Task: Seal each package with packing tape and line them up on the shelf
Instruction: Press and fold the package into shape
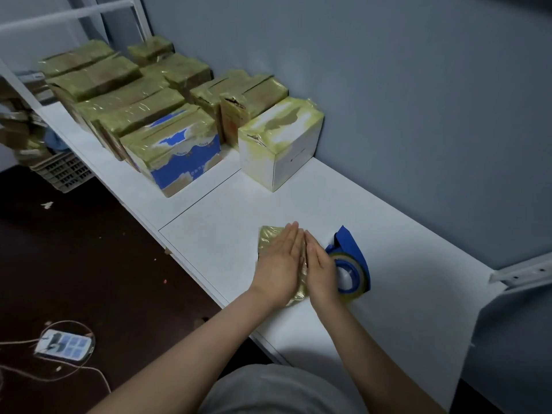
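Note:
A small flat package (267,238) wrapped in yellowish tape lies on the white shelf (388,234) in front of me. My left hand (279,264) lies flat on top of it with straight fingers. My right hand (321,268) stands on its edge against the package's right side, fingers straight. A blue tape dispenser (352,264) with a roll of tape sits just right of my right hand. Several taped packages stand in rows at the shelf's far left, among them a white box (286,144) and a blue-and-white box (176,150).
A grey wall (388,85) runs along the shelf's back. A metal bracket (522,271) juts in at the right. On the dark floor to the left lie a power strip (64,345) with cables and a plastic crate (61,171).

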